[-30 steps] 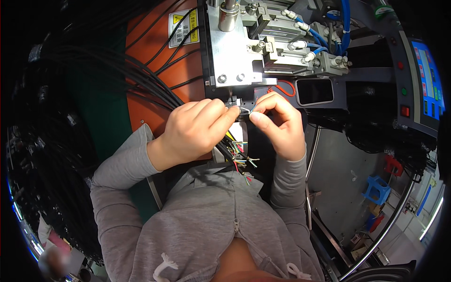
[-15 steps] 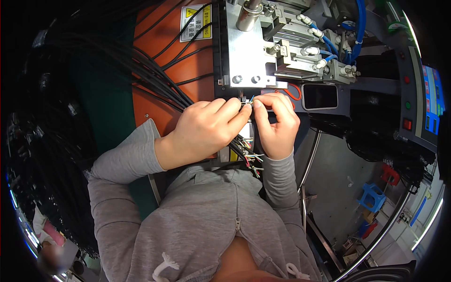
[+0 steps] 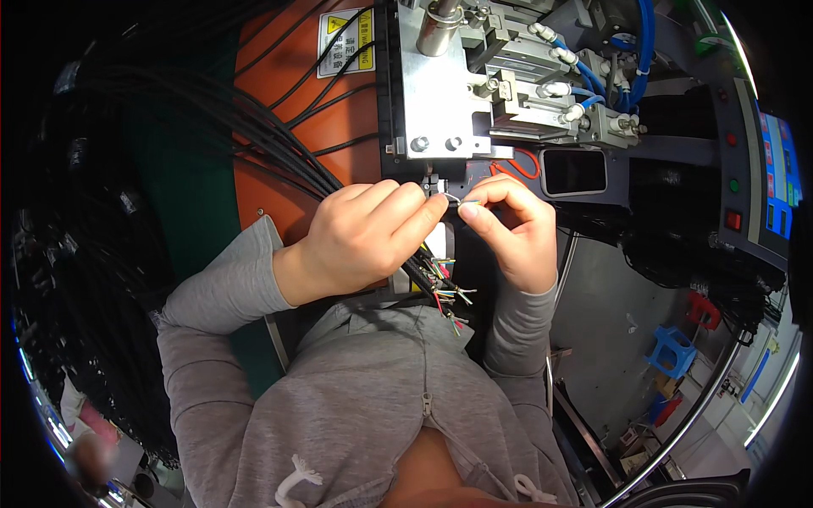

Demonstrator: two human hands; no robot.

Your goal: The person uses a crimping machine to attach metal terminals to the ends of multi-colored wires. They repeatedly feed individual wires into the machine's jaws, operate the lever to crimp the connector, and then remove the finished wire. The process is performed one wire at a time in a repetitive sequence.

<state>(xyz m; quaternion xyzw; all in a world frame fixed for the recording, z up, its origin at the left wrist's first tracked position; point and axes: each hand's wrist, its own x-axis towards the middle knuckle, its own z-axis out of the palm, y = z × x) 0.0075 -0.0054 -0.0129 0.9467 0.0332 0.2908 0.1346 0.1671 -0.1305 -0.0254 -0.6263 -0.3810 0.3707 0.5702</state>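
My left hand [image 3: 360,241] is closed, thumb and forefinger pinching near the end of a black cable. From its fingertips a thin pale wire [image 3: 453,198] runs across to my right hand [image 3: 518,237]. The right thumb and forefinger are pinched on the thin wires at that end; the tips are mostly hidden by the fingers. Both hands are just below a small metal fixture [image 3: 434,184] under the machine's plate. Beneath my left hand hang other cable ends with bare coloured wires [image 3: 449,292]. A bundle of black cables [image 3: 288,157] comes in from the left.
A machine with a metal plate [image 3: 435,102], cylinders and blue air tubes [image 3: 644,59] stands ahead. Right of the hands lie a red loop-handled tool [image 3: 530,161] and a phone [image 3: 574,173]. A control panel [image 3: 734,186] is at far right, a blue stool [image 3: 671,351] on the floor.
My right hand has shifted right and slightly toward me, away from the left, so a stretch of wire shows between them. My left hand stays nearly in place, still pinching.
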